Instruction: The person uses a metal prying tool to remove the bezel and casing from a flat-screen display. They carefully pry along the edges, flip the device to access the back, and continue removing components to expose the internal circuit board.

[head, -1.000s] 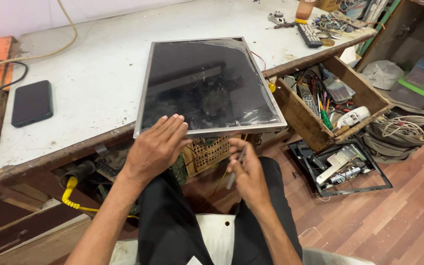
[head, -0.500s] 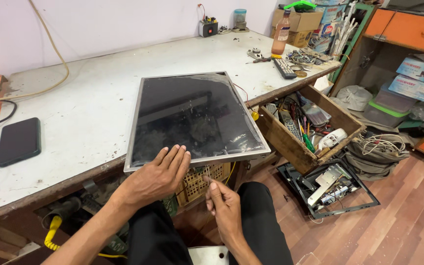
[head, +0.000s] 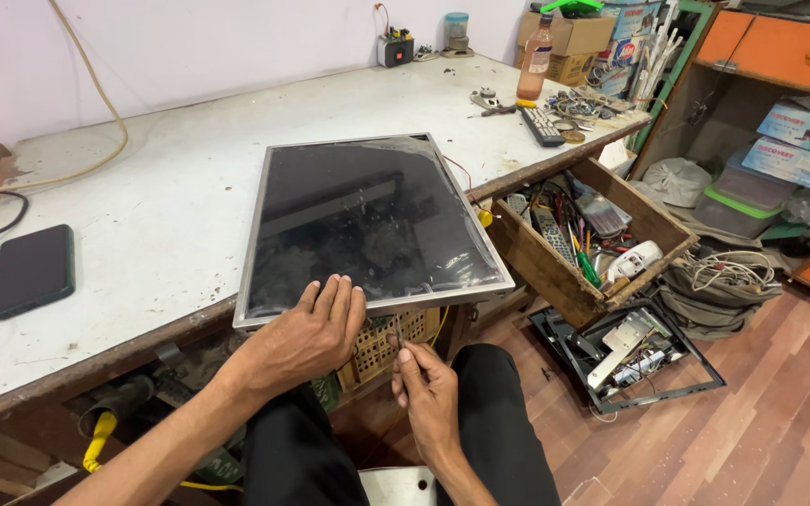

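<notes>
Flat, left hand (head: 307,339) open on display panel (head: 363,225) (near edge), right hand (head: 428,398) grip pinched, contents unclear.

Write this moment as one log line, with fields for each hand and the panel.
left hand: flat on near edge of screen panel | right hand: below bench edge, fingers pinched, contents unclear | panel: flat, overhanging workbench

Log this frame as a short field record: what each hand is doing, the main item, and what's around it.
left hand: left hand flat on the near edge of the display panel
right hand: right hand below the table edge, fingertips pinched; anything held is too small to tell
panel: dark, metal-framed, flat on the worktable, near edge overhanging
left of panel: black phone
right of panel: open wooden drawer of tools
floor: black tray of parts
</notes>
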